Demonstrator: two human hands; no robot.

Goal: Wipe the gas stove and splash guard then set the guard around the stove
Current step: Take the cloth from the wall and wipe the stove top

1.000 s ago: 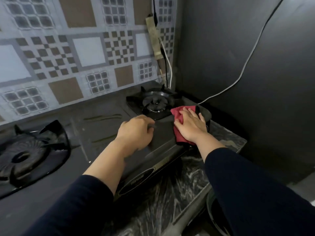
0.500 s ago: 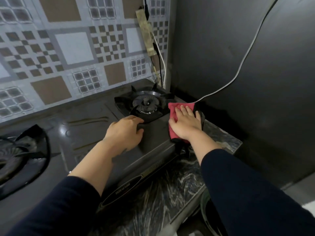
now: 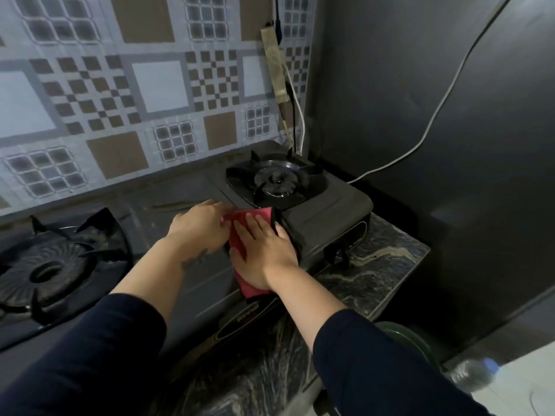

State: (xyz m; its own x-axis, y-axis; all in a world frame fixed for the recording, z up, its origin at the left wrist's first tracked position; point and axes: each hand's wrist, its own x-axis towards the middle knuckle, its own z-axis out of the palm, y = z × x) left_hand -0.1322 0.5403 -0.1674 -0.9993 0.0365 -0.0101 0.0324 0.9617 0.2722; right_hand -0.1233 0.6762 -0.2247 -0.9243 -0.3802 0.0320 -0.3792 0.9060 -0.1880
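Observation:
A black two-burner gas stove [image 3: 327, 211] sits on a marbled counter. My right hand [image 3: 264, 250] lies flat on a red cloth [image 3: 250, 291] and presses it onto the stove top, in front of the right burner [image 3: 276, 181]. My left hand [image 3: 199, 229] rests on the stove top just left of the cloth, its fingertips at the cloth's edge. The left burner [image 3: 48, 271] is at the far left. A patterned panel [image 3: 150, 85] stands upright behind the stove; I cannot tell whether it is the splash guard or the wall.
A dark flat wall [image 3: 450, 145] rises close to the stove's right side, with a white cable [image 3: 435, 115] running down it. The marbled counter [image 3: 378, 265] ends just right of the stove. A round green object [image 3: 411, 340] and a clear bottle [image 3: 474, 373] sit lower right.
My right hand has slid the red cloth left, from the stove's right front corner toward the middle. My left hand has stayed on the stove top and now touches the cloth.

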